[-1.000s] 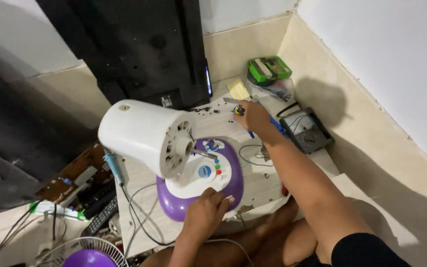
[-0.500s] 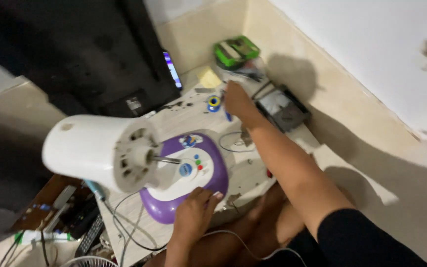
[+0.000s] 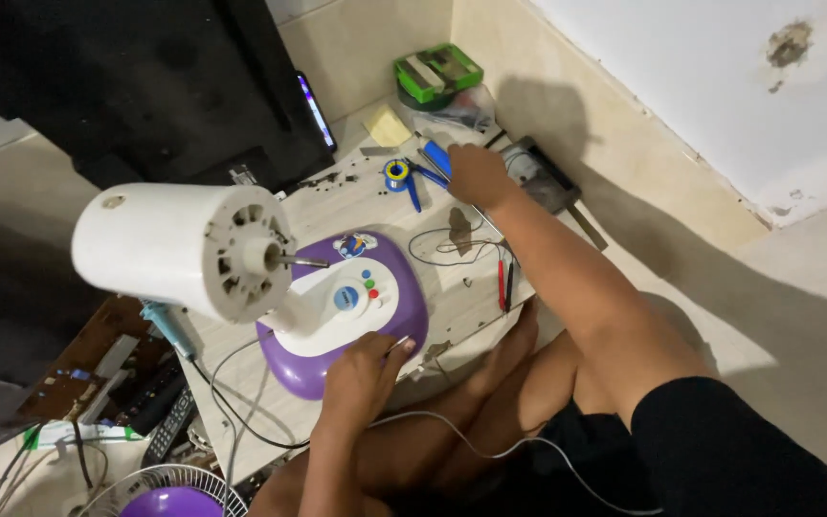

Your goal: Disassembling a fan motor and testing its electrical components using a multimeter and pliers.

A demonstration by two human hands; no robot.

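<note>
Right hand [image 3: 476, 175] fingertips are hidden over tools; fan guard [image 3: 169, 490], below left hand [image 3: 361, 378], is cut off by btm edge.
</note>
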